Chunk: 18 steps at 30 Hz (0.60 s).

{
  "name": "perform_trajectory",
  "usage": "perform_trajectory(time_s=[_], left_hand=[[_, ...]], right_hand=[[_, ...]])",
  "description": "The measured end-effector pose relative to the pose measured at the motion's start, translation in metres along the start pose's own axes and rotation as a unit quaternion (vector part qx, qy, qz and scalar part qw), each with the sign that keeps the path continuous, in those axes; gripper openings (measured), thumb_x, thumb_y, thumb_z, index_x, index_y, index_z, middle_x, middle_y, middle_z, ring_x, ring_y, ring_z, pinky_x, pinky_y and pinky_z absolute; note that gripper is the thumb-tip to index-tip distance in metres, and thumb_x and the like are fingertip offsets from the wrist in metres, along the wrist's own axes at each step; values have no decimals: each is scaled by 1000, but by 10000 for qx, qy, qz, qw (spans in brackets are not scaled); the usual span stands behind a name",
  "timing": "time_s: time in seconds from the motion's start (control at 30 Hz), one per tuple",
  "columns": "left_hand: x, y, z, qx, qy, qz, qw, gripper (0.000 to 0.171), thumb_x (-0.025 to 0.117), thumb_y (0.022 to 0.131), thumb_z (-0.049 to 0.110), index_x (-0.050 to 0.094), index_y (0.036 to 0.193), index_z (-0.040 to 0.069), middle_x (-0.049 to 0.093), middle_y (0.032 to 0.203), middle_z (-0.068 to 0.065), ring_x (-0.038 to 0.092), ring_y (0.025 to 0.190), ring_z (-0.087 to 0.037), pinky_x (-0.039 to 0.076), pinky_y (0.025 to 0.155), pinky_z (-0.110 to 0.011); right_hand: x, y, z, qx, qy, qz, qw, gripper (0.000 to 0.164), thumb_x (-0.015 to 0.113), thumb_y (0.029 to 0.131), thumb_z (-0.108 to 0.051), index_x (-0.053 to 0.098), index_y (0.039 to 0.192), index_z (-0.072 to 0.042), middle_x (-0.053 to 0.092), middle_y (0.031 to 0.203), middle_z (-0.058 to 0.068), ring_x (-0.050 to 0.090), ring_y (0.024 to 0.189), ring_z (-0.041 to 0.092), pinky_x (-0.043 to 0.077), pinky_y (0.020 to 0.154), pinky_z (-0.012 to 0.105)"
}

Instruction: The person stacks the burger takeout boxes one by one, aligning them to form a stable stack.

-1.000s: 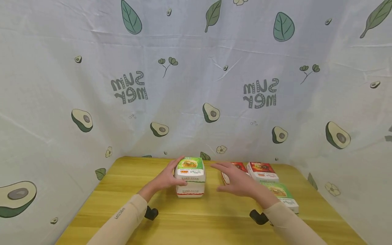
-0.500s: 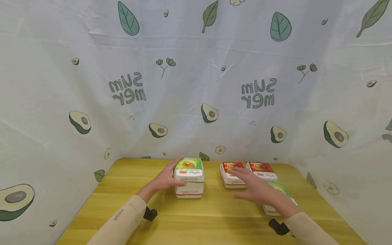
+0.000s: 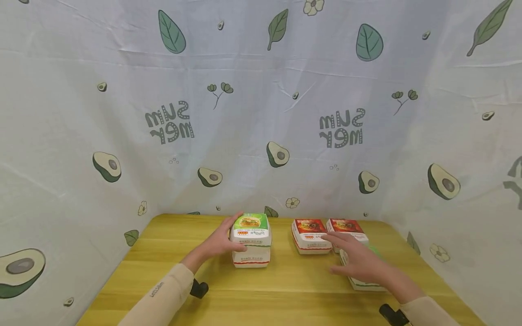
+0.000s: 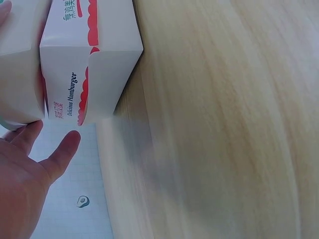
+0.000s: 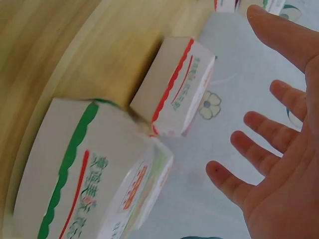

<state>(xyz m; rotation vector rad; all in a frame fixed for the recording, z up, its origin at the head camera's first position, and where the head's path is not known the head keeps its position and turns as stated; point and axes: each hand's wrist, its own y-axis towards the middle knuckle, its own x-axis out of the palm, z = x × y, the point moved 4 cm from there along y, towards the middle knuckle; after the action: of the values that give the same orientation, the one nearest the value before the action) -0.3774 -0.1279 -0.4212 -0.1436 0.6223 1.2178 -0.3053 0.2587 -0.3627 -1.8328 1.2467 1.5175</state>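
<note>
A green-topped hamburger box [image 3: 252, 233] is stacked on a hamburger box with a red scalloped stripe [image 3: 250, 259], near the table's middle. My left hand [image 3: 216, 243] holds the upper box from its left side, thumb at the front and fingers behind. The left wrist view shows the lower box [image 4: 94, 64] standing clear of the fingers. With fingers spread and holding nothing, my right hand [image 3: 360, 262] hovers over a second green-topped box [image 3: 363, 284], partly covering it. In the right wrist view, that green-striped box [image 5: 70, 164] sits below the open palm.
Two red-topped hamburger boxes, a left one [image 3: 311, 235] and a right one [image 3: 346, 226], stand side by side behind the right hand. A patterned cloth [image 3: 244, 113] hangs behind the far edge of the wooden table [image 3: 261, 303].
My right hand has moved right, away from the stack and past the left red-topped box, to above the green-topped box. The left hand has stayed on the stack.
</note>
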Motion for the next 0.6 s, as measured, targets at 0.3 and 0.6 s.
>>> perform_trajectory(time_s=[0.3, 0.6], left_hand=[[0, 5, 2, 16, -20, -87, 10000, 108, 90, 73, 33, 24, 160, 35, 31, 157, -11, 40, 133, -32, 32, 111, -61], [-1, 5, -2, 7, -55, -42, 10000, 108, 90, 74, 29, 25, 160, 31, 33, 154, -13, 41, 131, -32, 33, 110, -61]], right_hand=[[-2, -19, 28, 134, -12, 190, 9997, 83, 88, 75, -42, 53, 144, -11, 48, 147, 21, 45, 132, 45, 45, 97, 65], [-1, -31, 48, 408, -226, 192, 9987, 88, 87, 74, -47, 50, 147, -14, 43, 151, 22, 42, 131, 46, 46, 95, 67]])
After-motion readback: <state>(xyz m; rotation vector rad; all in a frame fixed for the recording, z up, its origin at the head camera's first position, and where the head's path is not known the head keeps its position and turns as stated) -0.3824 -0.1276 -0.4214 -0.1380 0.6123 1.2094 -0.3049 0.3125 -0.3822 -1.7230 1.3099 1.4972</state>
